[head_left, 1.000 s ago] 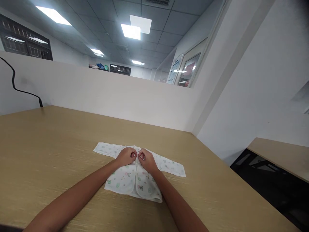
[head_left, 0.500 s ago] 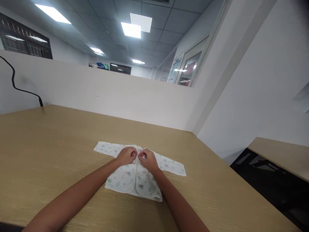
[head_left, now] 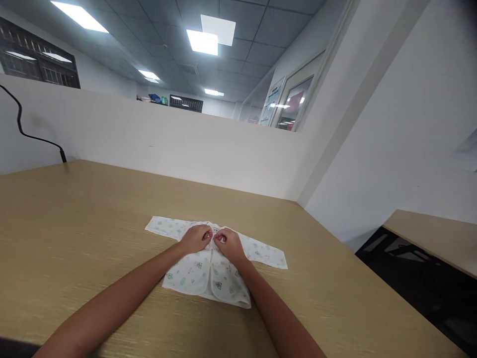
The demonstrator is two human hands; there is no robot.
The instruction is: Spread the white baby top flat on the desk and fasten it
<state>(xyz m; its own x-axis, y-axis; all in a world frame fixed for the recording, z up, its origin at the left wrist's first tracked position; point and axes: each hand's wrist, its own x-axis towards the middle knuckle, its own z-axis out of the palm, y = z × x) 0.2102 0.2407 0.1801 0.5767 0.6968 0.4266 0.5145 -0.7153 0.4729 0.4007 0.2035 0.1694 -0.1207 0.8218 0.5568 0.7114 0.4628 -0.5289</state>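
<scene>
A small white baby shirt with a pastel print lies flat on the wooden table, sleeves spread to both sides. My left hand and my right hand meet at the shirt's neckline, fingers pinched on the two front edges near the collar. The fastening under the fingers is hidden.
A white partition runs along the table's far edge. A black cable drops over it at the far left. A white wall stands to the right, with a second table beyond a dark gap.
Both hands stay pinched at the collar; the view has shifted slightly, so shirt and hands sit a little higher in the picture.
</scene>
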